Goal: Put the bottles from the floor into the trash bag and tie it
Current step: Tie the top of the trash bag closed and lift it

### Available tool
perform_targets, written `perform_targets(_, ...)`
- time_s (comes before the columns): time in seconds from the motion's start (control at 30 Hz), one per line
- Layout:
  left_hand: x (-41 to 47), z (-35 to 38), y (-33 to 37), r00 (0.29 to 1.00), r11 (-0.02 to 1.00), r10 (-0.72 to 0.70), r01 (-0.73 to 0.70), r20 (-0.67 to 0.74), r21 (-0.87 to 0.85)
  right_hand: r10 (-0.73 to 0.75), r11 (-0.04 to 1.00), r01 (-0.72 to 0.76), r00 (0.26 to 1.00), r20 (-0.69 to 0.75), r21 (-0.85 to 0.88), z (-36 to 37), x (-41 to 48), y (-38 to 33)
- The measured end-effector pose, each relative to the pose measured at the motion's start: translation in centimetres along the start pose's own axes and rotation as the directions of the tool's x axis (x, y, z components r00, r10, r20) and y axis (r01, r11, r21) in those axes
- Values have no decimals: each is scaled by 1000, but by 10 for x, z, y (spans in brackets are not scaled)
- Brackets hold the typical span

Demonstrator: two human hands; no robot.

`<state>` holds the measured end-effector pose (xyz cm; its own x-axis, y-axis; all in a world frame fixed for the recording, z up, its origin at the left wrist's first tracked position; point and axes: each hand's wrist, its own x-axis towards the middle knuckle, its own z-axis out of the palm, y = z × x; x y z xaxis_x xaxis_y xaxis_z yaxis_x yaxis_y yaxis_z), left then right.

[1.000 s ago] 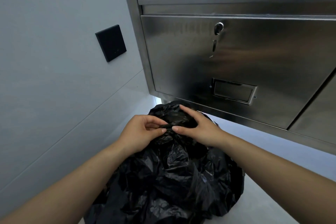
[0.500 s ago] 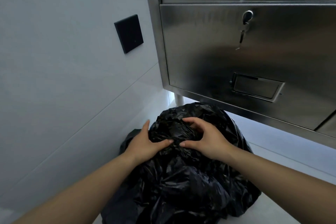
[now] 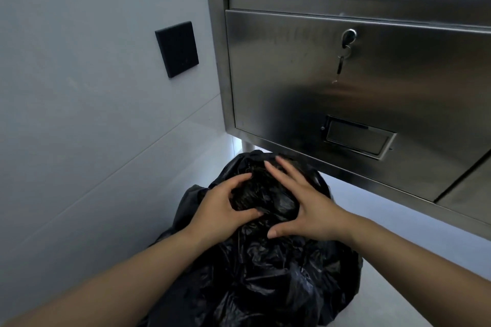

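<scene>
A: Where's the trash bag (image 3: 265, 273)?

B: On the floor (image 3: 398, 287), just below the front of the steel cabinet (image 3: 332, 82), near the wall (image 3: 79, 114). No bottles showing, so probably all inside already, can't confirm.

A: Hands?

B: Left hand (image 3: 220, 210) is half curled, thumb and fingers pressed into the bunched plastic at the bag's top. Right hand (image 3: 308, 204) is spread wide, fingers splayed flat over the same bunch, thumb tip on the plastic. Neither has a firm pinch on anything; more cupping than gripping.

A: Step?

B: Tying, I'd judge. No finished knot visible, the folds hide it. To do it well: gather the loose plastic into one tight neck, squeeze air out, keep one hand clamped low while the other loops and pulls through. Thin plastic tears, so pull steadily.

A: Any text or brands?

B: None readable. Label holder (image 3: 358, 138) on the cabinet door looks blank. Key (image 3: 341, 64) hangs from the lock. Black wall plate (image 3: 177, 49) left of the cabinet, no markings.
</scene>
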<state>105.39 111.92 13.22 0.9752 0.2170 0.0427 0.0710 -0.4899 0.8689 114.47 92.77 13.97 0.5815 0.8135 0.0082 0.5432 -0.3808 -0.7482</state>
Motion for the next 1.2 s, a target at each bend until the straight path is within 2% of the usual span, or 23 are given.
perform_targets(0.1, -3, -1, 4, 1000, 1000, 16, -16, -1, 6, -6, 996, 4, 1000, 27, 84, 18, -2, -2)
perform_targets(0.27, -5, -3, -2, 1000, 1000, 1, -1, -14, -21, 31, 972, -7, 994, -101, 234, 34, -5, -1)
perform_targets(0.4, 1, -14, -8, 996, 996, -48, 53, 78, -71, 61, 955, -15, 987, -149, 297, 32, 1, -7)
perform_targets(0.5, 4, -18, -12, 993, 985, -67, 81, 95, -153, 69, 925, -13, 989, -134, 380, 26, 4, -10)
perform_targets(0.63, 5, -13, -21, 991, 969, -80, 101, 104, -225, 42, 949, -2, 992, -120, 314, 31, 7, -10)
perform_targets(0.8, 14, -19, -21, 971, 971, -127, 163, 204, -174, 109, 966, -77, 987, -118, 247, 32, 11, -14)
perform_targets(0.97, 9, -44, 32, 919, 944, -216, 282, 329, -169, 263, 882, -235, 965, -12, 409, -8, -5, -64)
perform_targets(1.2, -63, -96, 154, 916, 895, -298, 366, 270, -255, 419, 740, -394, 904, 84, 545, -62, -61, -188)
